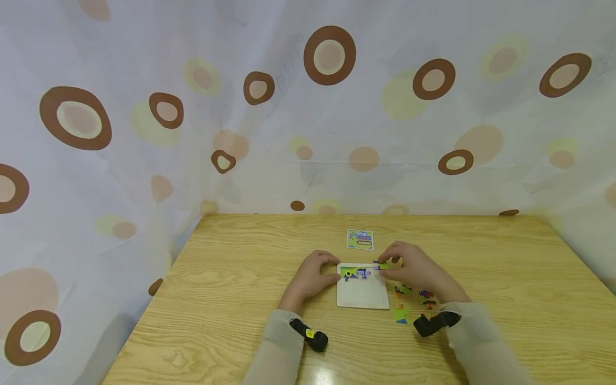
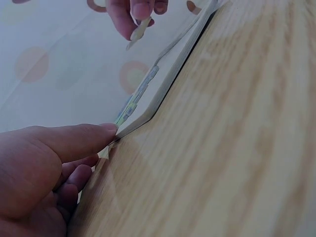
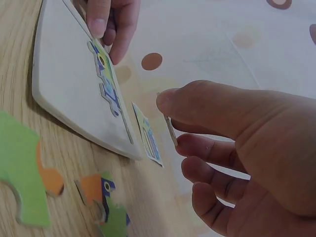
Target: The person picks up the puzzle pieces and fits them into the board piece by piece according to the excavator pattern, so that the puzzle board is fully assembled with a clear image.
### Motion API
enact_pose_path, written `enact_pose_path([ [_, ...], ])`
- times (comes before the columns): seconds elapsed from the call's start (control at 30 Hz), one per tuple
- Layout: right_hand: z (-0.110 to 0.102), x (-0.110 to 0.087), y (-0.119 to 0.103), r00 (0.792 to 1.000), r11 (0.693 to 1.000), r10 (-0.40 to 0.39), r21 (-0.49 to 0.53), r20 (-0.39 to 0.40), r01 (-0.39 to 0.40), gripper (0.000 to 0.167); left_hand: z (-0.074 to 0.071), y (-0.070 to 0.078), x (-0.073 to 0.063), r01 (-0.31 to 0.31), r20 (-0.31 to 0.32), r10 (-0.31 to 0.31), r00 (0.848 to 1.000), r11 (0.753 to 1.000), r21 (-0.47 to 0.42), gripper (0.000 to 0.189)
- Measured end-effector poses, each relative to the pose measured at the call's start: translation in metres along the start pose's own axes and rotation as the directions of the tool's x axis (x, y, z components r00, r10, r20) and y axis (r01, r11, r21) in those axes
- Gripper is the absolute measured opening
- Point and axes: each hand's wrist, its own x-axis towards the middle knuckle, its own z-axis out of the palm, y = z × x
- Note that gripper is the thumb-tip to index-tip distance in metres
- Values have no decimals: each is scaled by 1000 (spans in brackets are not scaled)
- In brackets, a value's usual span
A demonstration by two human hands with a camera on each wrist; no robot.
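Observation:
A white puzzle board [image 1: 362,295] lies on the table between the hands, with a few joined pieces [image 1: 354,274] along its upper left. My left hand [image 1: 312,274] holds the board at its upper left corner. In the left wrist view the left thumb [image 2: 89,140] presses on the corner, while the other fingers curl beside the edge. Over the upper right corner, my right hand [image 1: 411,263] pinches a green and purple puzzle piece [image 1: 382,265] between thumb and fingertip. The right wrist view shows that piece [image 3: 172,131] edge-on, so its printed face is hidden there.
Behind the board lies a small picture card [image 1: 360,239] showing a vehicle on green. Several loose puzzle pieces [image 1: 401,314] are spread right of the board, under and near the right wrist. A patterned cloth [image 1: 337,123] hangs along the back edge of the wooden table [image 1: 231,289].

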Motion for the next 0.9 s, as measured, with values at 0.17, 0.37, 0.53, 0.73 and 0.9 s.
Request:
enact_pose_path([
  [0.17,6,5,-3,999,999,17,30,27,-18,17,0,0,-1,-2,2,2,1000,1000,-8,32],
  [0.37,14,9,-4,999,999,7,33,38,-8,16,-2,2,-2,-6,-2,6,1000,1000,-14,32],
  [0.53,20,11,-2,999,999,21,31,50,-23,16,-1,0,-1,-10,-3,10,1000,1000,-7,33],
  [0.73,24,11,-1,998,1000,19,-2,55,-19,16,-1,-1,-2,-4,-1,4,1000,1000,12,33],
  [0.9,25,12,1,998,1000,27,-4,60,-27,18,-1,0,-2,5,8,-5,1000,1000,7,34],
])
